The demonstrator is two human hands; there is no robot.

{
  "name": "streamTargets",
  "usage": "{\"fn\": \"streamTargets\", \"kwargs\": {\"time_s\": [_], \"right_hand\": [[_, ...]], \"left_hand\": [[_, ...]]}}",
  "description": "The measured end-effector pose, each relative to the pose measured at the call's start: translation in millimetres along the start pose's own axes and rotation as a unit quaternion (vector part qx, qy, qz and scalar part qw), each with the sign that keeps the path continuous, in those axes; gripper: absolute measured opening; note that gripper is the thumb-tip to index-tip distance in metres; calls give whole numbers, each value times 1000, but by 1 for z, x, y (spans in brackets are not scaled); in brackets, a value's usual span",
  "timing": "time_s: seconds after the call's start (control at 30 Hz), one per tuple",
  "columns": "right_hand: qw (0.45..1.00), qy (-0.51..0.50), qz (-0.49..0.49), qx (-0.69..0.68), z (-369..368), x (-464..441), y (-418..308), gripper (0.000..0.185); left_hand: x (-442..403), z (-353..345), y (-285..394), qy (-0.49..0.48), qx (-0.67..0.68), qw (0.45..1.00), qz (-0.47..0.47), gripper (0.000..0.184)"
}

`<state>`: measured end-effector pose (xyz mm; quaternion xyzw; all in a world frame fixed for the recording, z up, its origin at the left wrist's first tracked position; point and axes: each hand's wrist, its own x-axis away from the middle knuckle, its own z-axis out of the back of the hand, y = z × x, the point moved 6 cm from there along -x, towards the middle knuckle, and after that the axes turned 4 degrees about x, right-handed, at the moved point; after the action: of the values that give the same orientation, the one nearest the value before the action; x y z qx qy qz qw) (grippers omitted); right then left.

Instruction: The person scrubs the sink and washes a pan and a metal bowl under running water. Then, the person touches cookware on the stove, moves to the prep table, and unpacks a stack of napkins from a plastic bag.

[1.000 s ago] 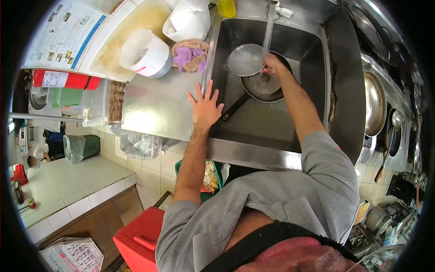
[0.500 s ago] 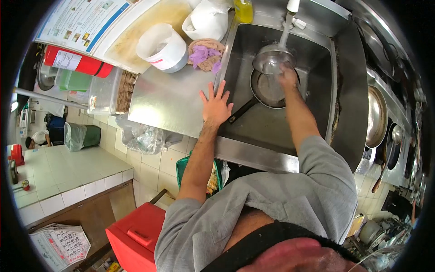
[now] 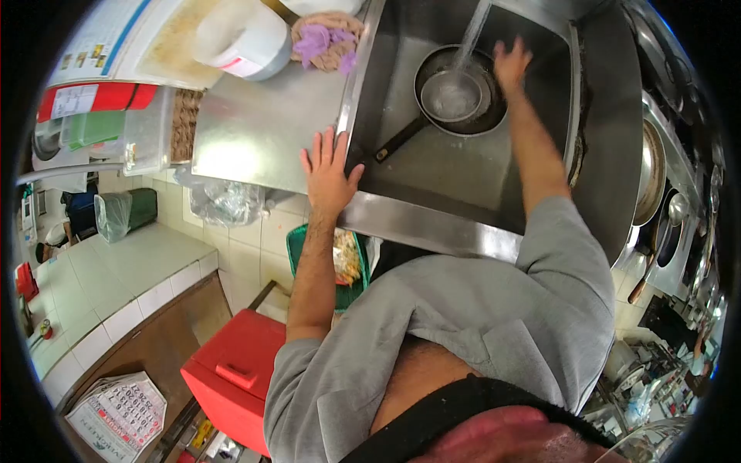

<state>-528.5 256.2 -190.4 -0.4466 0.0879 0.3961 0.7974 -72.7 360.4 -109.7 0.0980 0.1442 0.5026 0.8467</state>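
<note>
My right hand (image 3: 511, 68) is over the right side of the steel sink (image 3: 455, 185), fingers apart and holding nothing. Just left of it, a round metal bowl (image 3: 451, 99) sits inside a dark frying pan (image 3: 492, 116). A stream of water (image 3: 472, 35) falls into the bowl. The pan's black handle (image 3: 401, 139) points toward the sink's near left side. My left hand (image 3: 330, 181) lies flat with spread fingers on the metal counter (image 3: 255, 131), by the sink's left rim.
A white tub (image 3: 245, 38) and a crumpled brown and purple cloth (image 3: 328, 40) stand on the counter. Below are a green basket with food scraps (image 3: 297, 255) and a red box (image 3: 231, 363). Pans and ladles (image 3: 678, 210) line the right side.
My right hand has let go of the bowl, which now rests in the pan, and has moved to the right. The view has shifted; my left hand stays on the counter.
</note>
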Motion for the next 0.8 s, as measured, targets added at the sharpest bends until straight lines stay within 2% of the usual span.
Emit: {"fn": "streamTargets", "kwargs": {"time_s": [0.03,0.07,0.13,0.17,0.2,0.23,0.3,0.33,0.37,0.43,0.5,0.57,0.63,0.67,0.7,0.73,0.8], "right_hand": [[987,78,141,-25,15,-39,-26,59],[971,122,201,46,30,-68,-53,47],[918,217,307,129,15,-120,-47,41],[981,18,188,42,-22,-158,-9,40],[956,-186,194,-118,-62,-188,29,44],[954,-193,193,-120,-62,-186,21,44],[947,-238,-44,-213,-65,-181,28,48],[965,-153,-42,-209,-56,-177,23,49],[964,-158,-45,-210,-50,-172,13,49],[923,-253,-138,-257,-34,-159,-11,47],[916,-240,-155,-282,-33,-149,-19,45],[845,-160,-234,-453,-52,-149,-2,39],[872,-156,-162,-436,-61,-115,14,33],[885,-217,-129,-391,-48,-72,-4,32],[764,-401,-146,-484,-83,-36,22,31],[769,-522,-27,-368,-55,25,-19,17],[613,-703,-185,-310,-35,147,-26,16]], "left_hand": [[3,-2,0,-11,2,1000,8,68],[2,-3,-1,-5,-8,1000,13,69],[-6,-1,6,-18,-48,998,24,71],[-7,-2,5,-22,-49,998,33,71],[-9,-3,4,-21,-56,998,30,71],[-10,-4,4,-19,-62,998,26,71],[-11,-7,2,-31,-60,997,37,72],[-11,-7,2,-29,-61,997,38,71],[-10,-6,2,-28,-63,997,39,71],[-11,-6,2,-30,-68,996,44,71],[-10,-5,3,-33,-70,996,47,70],[-10,-4,3,-30,-62,996,48,70],[-7,-4,0,-36,-69,995,54,70],[-7,-5,-1,-41,-76,995,56,69],[-7,-6,-2,-41,-76,994,60,69],[-5,-6,-1,-38,-71,995,59,69],[-8,-4,0,-29,-67,996,50,69]]}}
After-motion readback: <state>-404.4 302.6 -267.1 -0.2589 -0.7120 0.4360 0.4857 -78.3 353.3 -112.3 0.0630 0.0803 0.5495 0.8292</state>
